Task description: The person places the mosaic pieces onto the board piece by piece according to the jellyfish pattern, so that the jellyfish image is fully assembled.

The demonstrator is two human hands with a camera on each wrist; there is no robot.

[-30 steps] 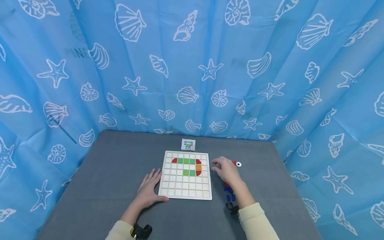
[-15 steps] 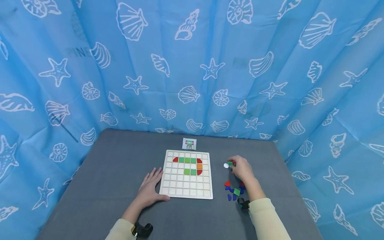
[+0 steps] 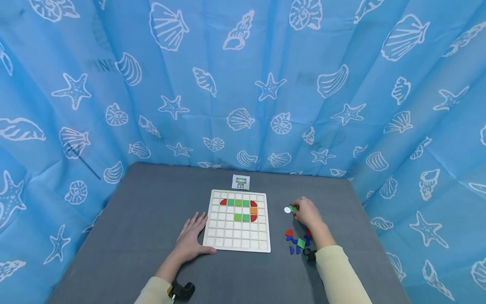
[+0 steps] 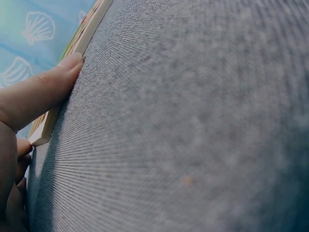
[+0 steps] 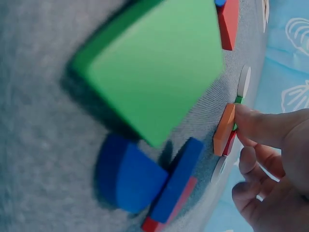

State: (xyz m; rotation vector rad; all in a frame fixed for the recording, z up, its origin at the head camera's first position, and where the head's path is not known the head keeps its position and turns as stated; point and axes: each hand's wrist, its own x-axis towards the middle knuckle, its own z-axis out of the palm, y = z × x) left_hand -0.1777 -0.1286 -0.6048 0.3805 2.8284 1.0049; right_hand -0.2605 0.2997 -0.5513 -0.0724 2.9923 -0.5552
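Observation:
My left hand (image 3: 190, 242) rests on the table at the left side of a pale gridded board (image 3: 224, 242). Its fingers lie along the left edge, and the thumb (image 4: 53, 82) touches the near edge. Green, red and orange blocks form a curved pattern on the board. My right hand (image 3: 309, 213) is down among loose blocks to the right, fingers bent. In the right wrist view its thumb (image 5: 256, 125) is at a green block (image 5: 238, 100), beside an orange block (image 5: 223, 130). The fingertips are partly hidden, so a pinch cannot be made out. A white disc (image 3: 287, 210) lies just left.
A small pattern card (image 3: 241, 182) lies behind the board. Nearer the person are a red quarter-round block (image 3: 289, 232), a green square block (image 3: 301, 243) and several blue blocks (image 3: 292, 250). A blue shell-print curtain (image 3: 243, 84) hangs behind the grey table (image 3: 152, 202).
My right hand has moved right, from beside the board to the loose blocks, and has hardly shifted in the last half second. My left hand stays at the board.

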